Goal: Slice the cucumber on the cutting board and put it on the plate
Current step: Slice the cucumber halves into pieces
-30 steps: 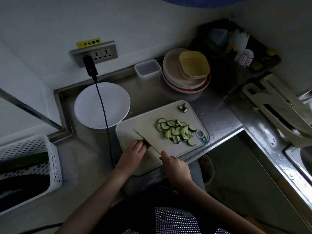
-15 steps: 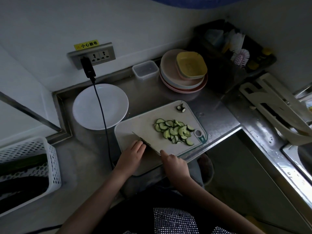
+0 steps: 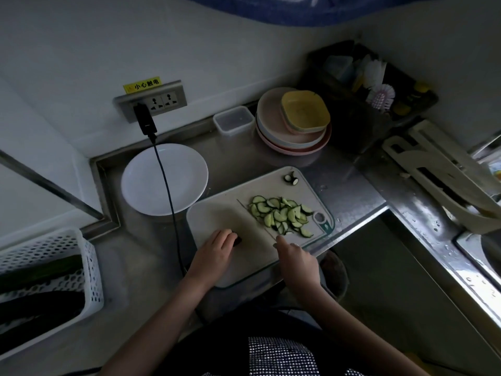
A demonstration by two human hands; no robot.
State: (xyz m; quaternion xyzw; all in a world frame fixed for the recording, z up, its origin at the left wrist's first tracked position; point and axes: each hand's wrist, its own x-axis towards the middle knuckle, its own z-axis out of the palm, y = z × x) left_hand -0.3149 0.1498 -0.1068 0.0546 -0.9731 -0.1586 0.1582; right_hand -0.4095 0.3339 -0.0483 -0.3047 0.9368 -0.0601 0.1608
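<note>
A pale cutting board (image 3: 217, 213) lies on the steel counter. On its right part sits a pile of half-moon cucumber slices (image 3: 282, 215), with two end pieces (image 3: 291, 179) at the far corner. My right hand (image 3: 298, 260) grips the handle of a knife (image 3: 254, 219), index finger along its spine. The thin blade lies against the left edge of the slice pile. My left hand (image 3: 214, 252) curls over a small dark cucumber stub (image 3: 238, 240) at the board's near left. An empty white plate (image 3: 162, 180) stands left of the board.
A black cable (image 3: 169, 207) runs from the wall socket across the plate's rim and down past the board. A white basket (image 3: 54, 270) with dark cucumbers is at the left. Stacked plates (image 3: 292, 139) and a clear container (image 3: 233, 120) stand behind. The sink edge (image 3: 447, 251) is on the right.
The knife has moved right, away from my left hand, and now lies against the slice pile. My left hand stays on the cucumber stub.
</note>
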